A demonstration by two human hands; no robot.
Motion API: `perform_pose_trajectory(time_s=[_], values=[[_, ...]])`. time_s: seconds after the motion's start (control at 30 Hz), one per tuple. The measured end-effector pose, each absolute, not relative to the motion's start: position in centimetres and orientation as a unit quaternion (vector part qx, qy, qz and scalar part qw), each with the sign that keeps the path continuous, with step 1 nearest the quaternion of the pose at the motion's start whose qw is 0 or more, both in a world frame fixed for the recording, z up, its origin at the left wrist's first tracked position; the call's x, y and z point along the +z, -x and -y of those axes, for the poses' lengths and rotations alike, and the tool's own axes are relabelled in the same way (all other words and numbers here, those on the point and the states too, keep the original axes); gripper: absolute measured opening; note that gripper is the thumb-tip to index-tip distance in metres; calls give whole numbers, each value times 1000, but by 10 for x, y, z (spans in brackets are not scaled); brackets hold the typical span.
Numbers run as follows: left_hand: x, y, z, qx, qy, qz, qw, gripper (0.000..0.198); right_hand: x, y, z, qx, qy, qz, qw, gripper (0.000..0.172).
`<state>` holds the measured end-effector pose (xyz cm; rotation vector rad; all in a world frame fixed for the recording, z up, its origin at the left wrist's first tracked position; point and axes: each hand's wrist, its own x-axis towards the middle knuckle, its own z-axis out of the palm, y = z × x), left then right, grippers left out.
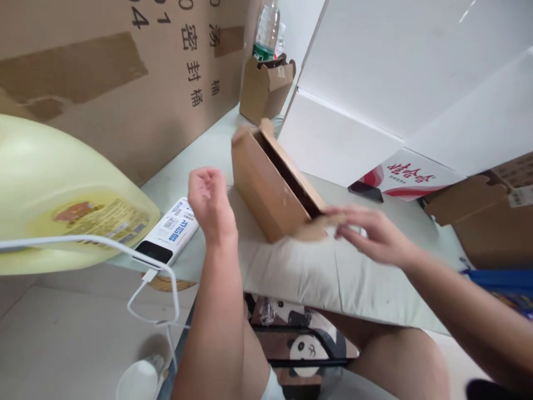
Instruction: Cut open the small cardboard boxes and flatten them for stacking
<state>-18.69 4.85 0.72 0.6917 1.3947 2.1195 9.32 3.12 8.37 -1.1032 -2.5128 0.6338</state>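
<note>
A small brown cardboard box (270,189) stands on the pale cloth-covered table, its narrow top slot partly open and flaps sticking up at both ends. My right hand (370,230) pinches the flap at its near right end, thumb below and fingers above; motion blurs this spot a little. To the left of the box, apart from it, my left hand (208,194) is raised with its fingers curled in and nothing visible in them. Under that hand's wrist lies a white power bank (170,230) with a white cable (141,248) beside it.
A large yellow jug (70,189) stands at left before a big taped carton (166,66). Behind are another small cardboard box (262,89) and a plastic bottle (267,28). White boxes (341,133) line the back; an opened carton (491,222) sits at right.
</note>
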Motion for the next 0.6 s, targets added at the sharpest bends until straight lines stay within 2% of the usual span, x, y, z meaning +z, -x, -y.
perform_pose_trajectory(time_s=[0.17,0.23,0.33,0.4,0.47,0.6], values=[[32,142,-41,666,-432,-464,394,24,84,-156,93,180,376,894,164,42],[44,118,-37,613,-484,-455,427,29,79,-158,118,160,398,890,153,40],[51,94,-36,566,-541,-476,401,35,70,-158,136,131,436,877,152,33],[49,87,-40,577,-538,-472,393,33,62,-159,140,114,467,861,166,30],[43,88,-46,609,-496,-438,437,33,55,-160,142,107,503,837,186,29],[29,97,-55,646,-436,-366,509,45,39,-159,138,100,523,810,245,40]])
